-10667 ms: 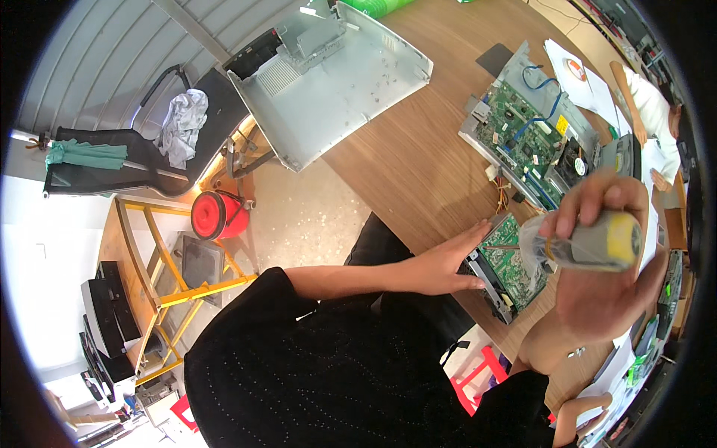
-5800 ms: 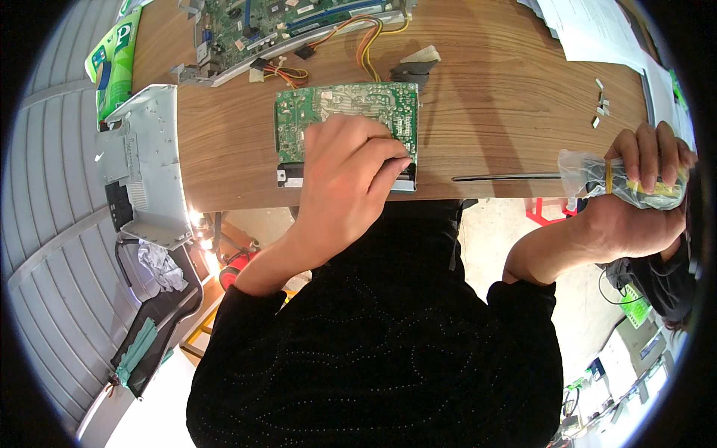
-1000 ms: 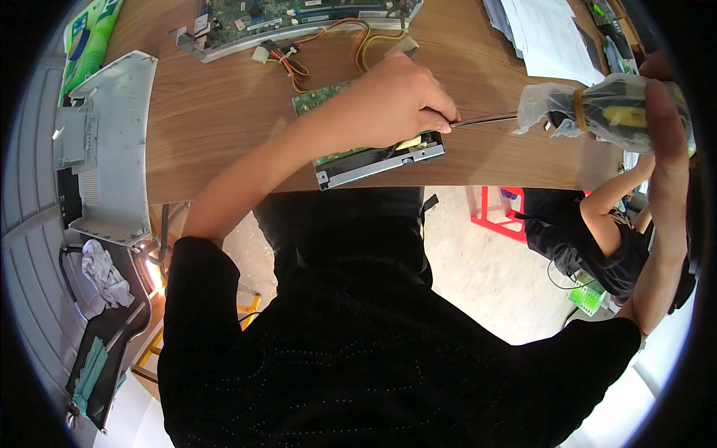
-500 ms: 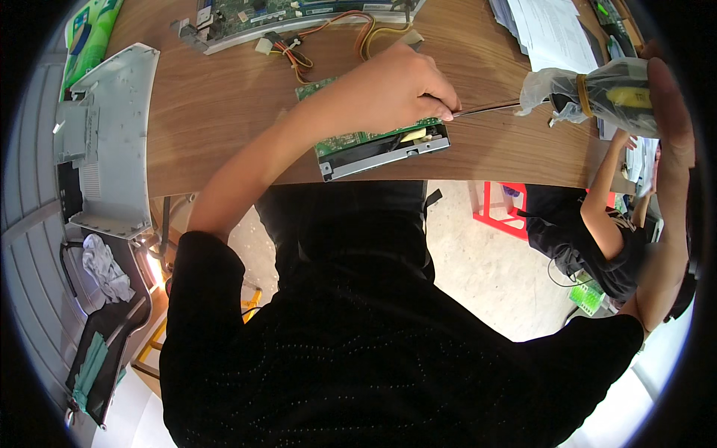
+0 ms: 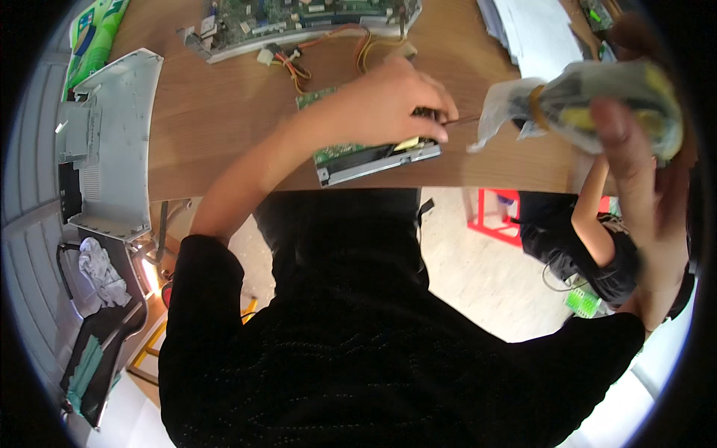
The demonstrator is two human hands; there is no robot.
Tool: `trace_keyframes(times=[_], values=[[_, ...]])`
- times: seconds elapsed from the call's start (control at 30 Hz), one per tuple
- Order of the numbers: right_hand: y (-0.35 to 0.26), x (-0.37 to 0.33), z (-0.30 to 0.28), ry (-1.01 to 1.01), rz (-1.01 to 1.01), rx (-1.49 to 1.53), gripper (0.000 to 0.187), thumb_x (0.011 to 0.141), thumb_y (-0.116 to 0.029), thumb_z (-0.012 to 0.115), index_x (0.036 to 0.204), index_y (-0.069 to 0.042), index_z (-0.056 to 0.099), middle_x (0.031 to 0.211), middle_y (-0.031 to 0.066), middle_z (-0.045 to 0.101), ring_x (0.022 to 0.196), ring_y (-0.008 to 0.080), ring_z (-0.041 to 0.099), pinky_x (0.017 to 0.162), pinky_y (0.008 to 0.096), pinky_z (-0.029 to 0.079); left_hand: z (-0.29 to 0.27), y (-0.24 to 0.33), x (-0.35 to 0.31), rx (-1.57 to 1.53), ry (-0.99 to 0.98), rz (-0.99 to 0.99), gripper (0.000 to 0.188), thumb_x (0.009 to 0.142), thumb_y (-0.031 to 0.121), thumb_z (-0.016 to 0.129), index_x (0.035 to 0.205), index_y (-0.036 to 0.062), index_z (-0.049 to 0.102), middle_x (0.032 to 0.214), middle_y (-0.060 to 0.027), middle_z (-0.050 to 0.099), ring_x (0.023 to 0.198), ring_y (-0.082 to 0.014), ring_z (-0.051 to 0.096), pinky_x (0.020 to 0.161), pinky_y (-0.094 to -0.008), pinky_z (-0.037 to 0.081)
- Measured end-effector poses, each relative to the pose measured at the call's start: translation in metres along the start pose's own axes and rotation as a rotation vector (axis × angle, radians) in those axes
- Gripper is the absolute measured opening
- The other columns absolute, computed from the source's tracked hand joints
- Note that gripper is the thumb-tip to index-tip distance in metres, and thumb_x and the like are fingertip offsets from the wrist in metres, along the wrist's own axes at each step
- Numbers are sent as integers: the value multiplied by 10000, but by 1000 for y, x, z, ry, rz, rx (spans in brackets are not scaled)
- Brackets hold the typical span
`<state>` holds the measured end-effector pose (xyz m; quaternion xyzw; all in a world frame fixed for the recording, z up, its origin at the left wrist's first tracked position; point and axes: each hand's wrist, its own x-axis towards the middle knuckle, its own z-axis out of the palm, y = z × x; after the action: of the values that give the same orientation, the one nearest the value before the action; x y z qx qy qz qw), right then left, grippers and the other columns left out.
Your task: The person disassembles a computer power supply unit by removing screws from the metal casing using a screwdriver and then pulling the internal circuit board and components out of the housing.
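My right hand (image 5: 635, 160), blurred, grips a thick black-and-yellow screwdriver (image 5: 597, 101) wrapped in clear plastic with a rubber band round it. Its thin shaft points left, to the fingertips of my left hand (image 5: 396, 101). Those fingers are bent and close about the shaft's end, at the right end of a flat drive-like unit; the tip is hidden. That unit (image 5: 337, 154) has a green circuit board and a metal front strip, and lies near the table's front edge. My left hand and forearm cover much of it.
A large circuit board in a metal tray (image 5: 299, 28) lies at the back, with a bundle of coloured wires (image 5: 295, 63) before it. A pale casing panel (image 5: 119, 142) stands left. Papers (image 5: 538, 33) lie back right. Another person's arm (image 5: 592, 213) reaches in at the right.
The screwdriver and my right hand have come left and nearer, and the hand has turned. My left fingers have shifted slightly at the shaft's end. The whole view has moved a little.
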<state>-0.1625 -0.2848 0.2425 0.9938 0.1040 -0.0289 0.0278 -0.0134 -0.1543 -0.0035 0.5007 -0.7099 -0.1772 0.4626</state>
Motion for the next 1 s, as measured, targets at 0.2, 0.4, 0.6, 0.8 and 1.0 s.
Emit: trace_keyframes(times=[0.2,0.4,0.6,0.8,1.0], values=[[-6,1,-13,-10,-57,-59,462,971,-261,507,1365,-32,431,1272,173,534,1183,282,580,1009,400,487,4,-3,6,-25,52,55,182,812,197,723,826,15,721,782,-85,702,734,-256,628,898,-361,442],[-3,7,-38,-233,-41,-153,517,804,-206,704,1235,0,507,1177,191,567,1085,294,624,940,356,498,9,-8,0,-46,60,32,202,823,222,721,833,20,730,763,-78,707,703,-283,629,871,-390,469],[-26,15,-16,-95,75,89,212,914,-198,571,865,8,561,614,94,565,608,209,658,562,285,472,11,-5,1,-39,74,31,196,842,218,704,858,24,731,789,-94,714,721,-299,645,825,-383,483],[-18,27,-16,15,-1,-226,390,829,-308,675,1021,10,557,900,195,561,793,268,625,650,324,472,16,-5,1,-48,83,63,183,839,182,708,861,1,717,805,-138,697,726,-296,649,727,-388,501],[0,24,-28,-233,-332,-135,502,637,-139,798,1067,-3,577,973,202,560,833,317,620,693,389,493,22,-6,2,-49,48,67,170,845,166,697,857,-3,710,819,-126,704,757,-303,656,757,-388,498]])
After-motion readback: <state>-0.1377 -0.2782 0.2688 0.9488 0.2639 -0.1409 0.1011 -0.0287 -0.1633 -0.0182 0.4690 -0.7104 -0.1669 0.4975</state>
